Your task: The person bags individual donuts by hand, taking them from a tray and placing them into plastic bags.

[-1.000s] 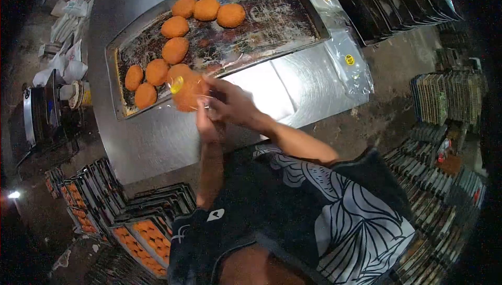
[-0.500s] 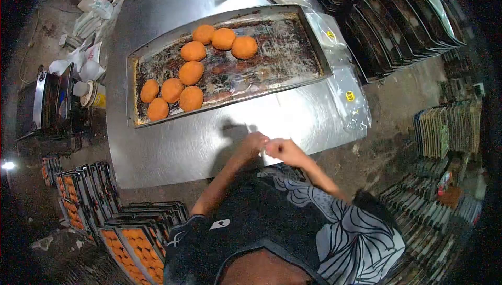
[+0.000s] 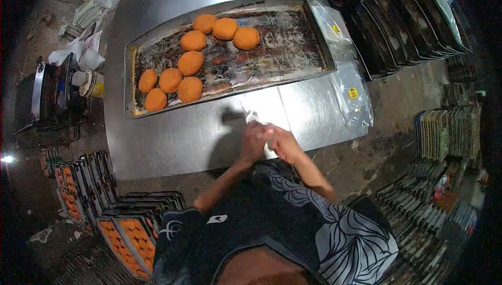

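Over the front edge of the metal table [image 3: 157,154], my left hand [image 3: 254,141] and my right hand [image 3: 283,143] meet, both with fingers closed. Between and just above them shows a small whitish, see-through piece [image 3: 252,116], perhaps plastic; its shape is blurred. Which hand grips it, I cannot tell exactly. Beyond my hands lies a worn dark baking tray [image 3: 282,50] with several round orange-brown buns [image 3: 191,63] on its left and middle parts.
Clear plastic bags with yellow labels [image 3: 348,71] lie along the table's right side. Dark trays [image 3: 402,24] stand at the upper right, wire racks [image 3: 449,133] at the right. Trays of buns [image 3: 128,238] stand on the floor at lower left.
The view has shifted slightly, so the tray sits higher. My hands remain together; the right hand's fingers have turned and the whitish piece shows more above them.
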